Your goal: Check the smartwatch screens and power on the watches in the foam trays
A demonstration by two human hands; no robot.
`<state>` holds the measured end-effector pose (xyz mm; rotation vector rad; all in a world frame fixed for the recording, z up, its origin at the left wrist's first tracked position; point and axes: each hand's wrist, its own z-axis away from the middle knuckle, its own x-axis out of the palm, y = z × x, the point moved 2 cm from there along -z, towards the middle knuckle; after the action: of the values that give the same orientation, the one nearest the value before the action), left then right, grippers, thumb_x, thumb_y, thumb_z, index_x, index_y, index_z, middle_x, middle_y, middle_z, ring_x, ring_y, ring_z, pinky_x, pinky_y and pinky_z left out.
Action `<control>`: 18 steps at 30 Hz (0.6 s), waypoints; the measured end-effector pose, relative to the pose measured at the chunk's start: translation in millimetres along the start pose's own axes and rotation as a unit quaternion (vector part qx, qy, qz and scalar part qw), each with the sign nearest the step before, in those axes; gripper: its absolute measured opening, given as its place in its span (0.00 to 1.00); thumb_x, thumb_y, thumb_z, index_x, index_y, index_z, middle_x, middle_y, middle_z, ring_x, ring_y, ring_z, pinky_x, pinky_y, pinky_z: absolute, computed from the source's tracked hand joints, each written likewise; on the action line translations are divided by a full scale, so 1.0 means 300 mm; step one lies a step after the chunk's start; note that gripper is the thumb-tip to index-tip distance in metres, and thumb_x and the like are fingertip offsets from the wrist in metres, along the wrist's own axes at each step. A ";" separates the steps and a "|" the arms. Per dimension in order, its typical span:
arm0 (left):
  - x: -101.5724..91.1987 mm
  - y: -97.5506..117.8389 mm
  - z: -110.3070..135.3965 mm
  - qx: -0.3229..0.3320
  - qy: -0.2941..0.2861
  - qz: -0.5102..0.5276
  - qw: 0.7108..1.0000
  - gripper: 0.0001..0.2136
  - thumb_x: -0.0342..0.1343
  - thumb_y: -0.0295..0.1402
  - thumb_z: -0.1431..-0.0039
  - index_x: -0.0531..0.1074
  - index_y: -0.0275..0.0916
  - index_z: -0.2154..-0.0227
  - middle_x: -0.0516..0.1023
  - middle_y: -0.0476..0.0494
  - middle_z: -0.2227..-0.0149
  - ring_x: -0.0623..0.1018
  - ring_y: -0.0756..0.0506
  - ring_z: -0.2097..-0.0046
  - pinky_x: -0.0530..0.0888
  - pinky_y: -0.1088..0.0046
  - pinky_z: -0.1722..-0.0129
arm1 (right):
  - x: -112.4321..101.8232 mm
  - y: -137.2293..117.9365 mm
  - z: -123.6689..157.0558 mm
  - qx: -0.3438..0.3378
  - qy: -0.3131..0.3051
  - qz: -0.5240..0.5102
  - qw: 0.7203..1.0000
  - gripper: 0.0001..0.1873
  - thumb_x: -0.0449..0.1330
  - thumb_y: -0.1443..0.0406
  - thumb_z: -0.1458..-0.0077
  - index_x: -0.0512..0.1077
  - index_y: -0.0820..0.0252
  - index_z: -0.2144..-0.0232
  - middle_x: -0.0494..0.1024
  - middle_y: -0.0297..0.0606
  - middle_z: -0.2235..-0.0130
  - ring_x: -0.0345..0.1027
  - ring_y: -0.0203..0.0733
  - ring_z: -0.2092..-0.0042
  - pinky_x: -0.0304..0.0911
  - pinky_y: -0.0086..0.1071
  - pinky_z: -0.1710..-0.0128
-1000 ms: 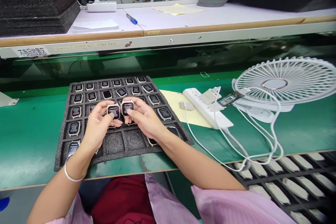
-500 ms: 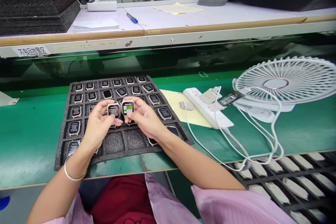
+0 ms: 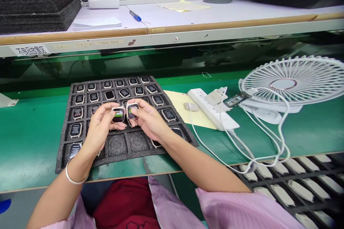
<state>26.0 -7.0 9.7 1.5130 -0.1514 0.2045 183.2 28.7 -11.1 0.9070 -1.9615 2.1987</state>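
My left hand (image 3: 100,128) is closed round a small square smartwatch body (image 3: 118,114) whose screen shows a green and white picture. Right beside it, my right hand (image 3: 149,121) grips a second watch body (image 3: 132,110), with the thumb lying across its lit screen. Both hands hover over the middle of a dark grey foam tray (image 3: 120,145) on the green bench. Several more watch bodies (image 3: 94,97) sit in the tray's pockets, most with dark text screens. The front-row pockets under my hands are bare.
A white power strip (image 3: 212,109) with plugs and looping white cables lies right of the tray on a yellow sheet (image 3: 178,102). A white desk fan (image 3: 291,84) lies face up at the right. A black slotted rack (image 3: 295,189) fills the lower right. A raised shelf (image 3: 188,25) runs behind.
The watch in my left hand now shows a green and white screen instead of text. My right thumb has moved onto its watch's screen. The hands have barely shifted.
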 end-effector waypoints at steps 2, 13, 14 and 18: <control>-0.001 -0.001 0.000 -0.001 -0.004 -0.002 1.000 0.15 0.60 0.37 0.49 0.71 0.38 0.58 0.77 0.49 0.63 0.81 0.49 0.74 0.82 0.71 0.71 | 0.000 0.001 0.001 -0.005 -0.002 0.006 1.000 0.21 0.71 0.60 0.53 0.70 0.56 0.59 0.73 0.28 0.70 0.63 0.32 0.76 0.59 0.28 0.77; 0.006 0.004 0.001 -0.004 -0.007 -0.006 1.000 0.16 0.60 0.32 0.52 0.71 0.38 0.58 0.78 0.49 0.62 0.82 0.49 0.74 0.82 0.73 0.71 | -0.001 0.007 0.003 -0.030 -0.010 0.039 0.999 0.19 0.69 0.63 0.52 0.69 0.56 0.57 0.72 0.29 0.68 0.62 0.31 0.75 0.60 0.28 0.76; 0.006 0.004 0.001 -0.002 -0.006 -0.008 1.000 0.16 0.60 0.32 0.52 0.70 0.38 0.58 0.78 0.49 0.62 0.81 0.49 0.74 0.82 0.73 0.71 | 0.001 0.005 0.005 -0.031 -0.012 0.042 0.999 0.20 0.69 0.63 0.52 0.69 0.56 0.57 0.73 0.29 0.67 0.63 0.31 0.75 0.61 0.29 0.75; 0.001 0.002 0.000 0.004 -0.004 -0.018 1.000 0.16 0.60 0.34 0.50 0.70 0.38 0.58 0.78 0.48 0.61 0.81 0.49 0.74 0.82 0.73 0.71 | 0.004 -0.002 0.009 -0.036 -0.016 0.050 0.998 0.20 0.68 0.66 0.54 0.69 0.55 0.57 0.72 0.29 0.66 0.63 0.31 0.75 0.61 0.29 0.74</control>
<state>26.3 -6.8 10.3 1.5244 -0.1291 0.1696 183.4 26.0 -10.1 0.8561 -2.1305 2.1613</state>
